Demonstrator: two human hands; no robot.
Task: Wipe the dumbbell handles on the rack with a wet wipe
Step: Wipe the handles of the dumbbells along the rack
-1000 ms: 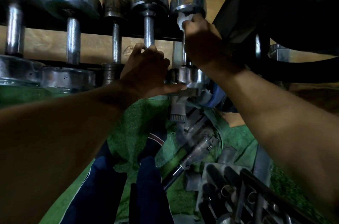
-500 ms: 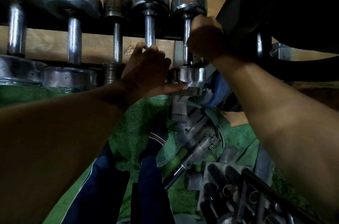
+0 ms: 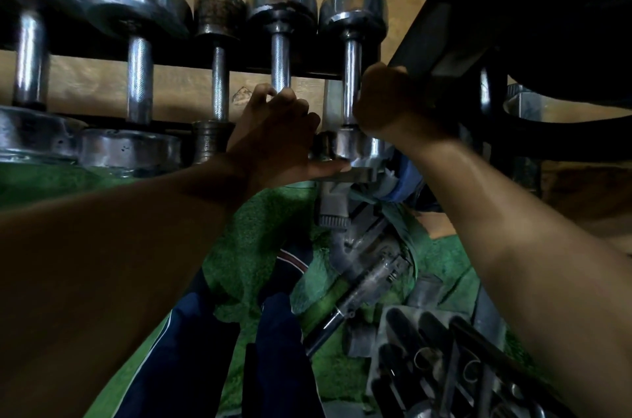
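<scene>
The rightmost dumbbell handle (image 3: 352, 75), standing on the rack (image 3: 205, 89), was clasped low down by the right hand (image 3: 386, 99); the wet wipe was hidden, presumably inside that closed grip. The neighbouring dumbbell (image 3: 281, 65) was gripped by the left hand (image 3: 273, 130), thumb laid under the end weight, likely for bracing.

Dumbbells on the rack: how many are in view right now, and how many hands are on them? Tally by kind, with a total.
Dumbbells on the rack: 5 (handles at)
Hands at the rack: 2 (left hand, right hand)
Total: 7
The wet wipe is not visible in this frame.
</scene>
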